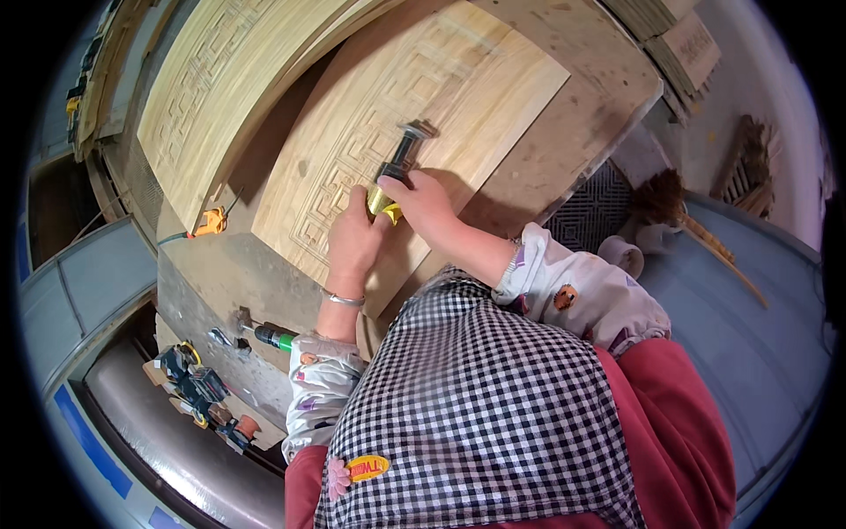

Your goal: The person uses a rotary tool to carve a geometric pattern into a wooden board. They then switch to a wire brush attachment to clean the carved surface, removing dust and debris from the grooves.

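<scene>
My left hand (351,245) and my right hand (430,204) are closed around the body of a black and yellow handheld power tool (402,159). Its flat head is slightly blurred and is over the face of a pale wooden panel (511,88); whether it touches cannot be told. A carved band of square, maze-like grooves (339,189) runs along the panel, to the left of the tool. Both hands are low over the panel's near part, the left on the rear of the tool and the right along its side.
A second carved panel (181,115) stands at the left, overlapping the work table (608,84). An orange tool (211,222) lies below it. At lower left are a green-handled tool (275,338) and several black tools (204,384). A broom (661,196) and white roll (622,256) are at right.
</scene>
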